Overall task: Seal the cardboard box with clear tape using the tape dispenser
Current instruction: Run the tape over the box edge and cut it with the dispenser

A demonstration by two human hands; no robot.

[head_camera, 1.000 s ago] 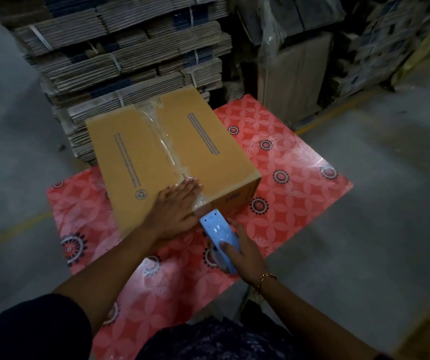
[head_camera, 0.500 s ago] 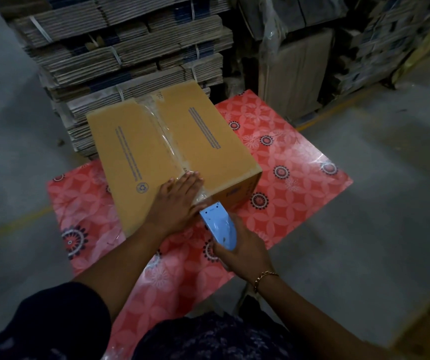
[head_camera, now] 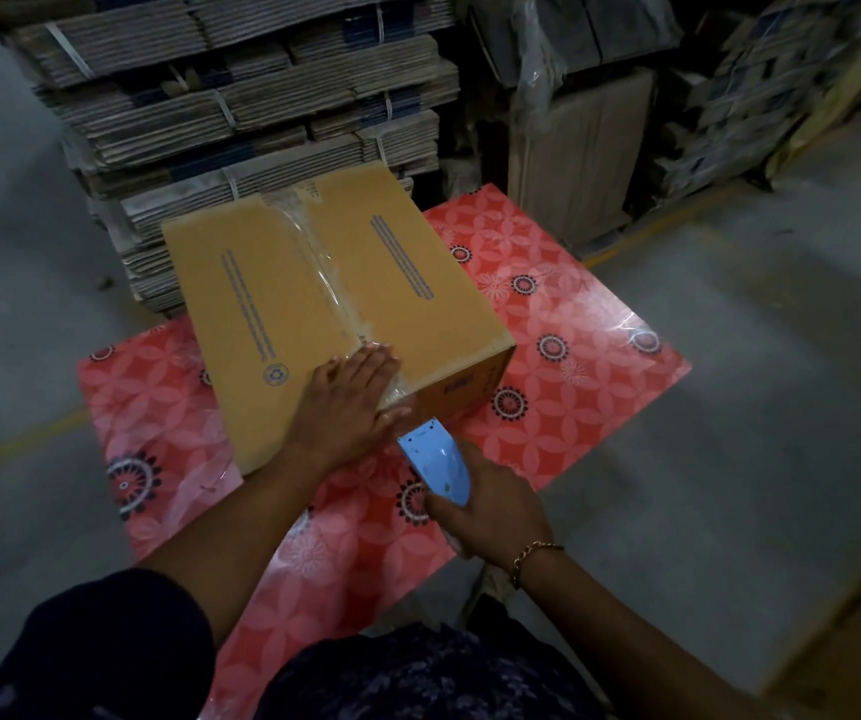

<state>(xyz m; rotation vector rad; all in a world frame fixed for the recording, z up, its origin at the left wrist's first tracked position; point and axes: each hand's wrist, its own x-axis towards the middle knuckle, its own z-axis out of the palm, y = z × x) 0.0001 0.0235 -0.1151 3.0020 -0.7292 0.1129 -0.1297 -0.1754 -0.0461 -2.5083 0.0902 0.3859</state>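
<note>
From the head view, my left hand (head_camera: 347,405) lies flat and open on the cardboard box (head_camera: 314,314), pinning clear tape (head_camera: 332,283) at the near edge. My right hand (head_camera: 490,511) grips the blue tape dispenser (head_camera: 436,467) just below. The box sits on the table (head_camera: 573,356); it looks stiff, the tape thin and clingy, best pressed flat.

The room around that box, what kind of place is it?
Probably a packing warehouse or storeroom: strapped bundles of flattened cartons are stacked behind the cardboard box, wrapped goods stand nearby, and the floor is bare concrete.
</note>
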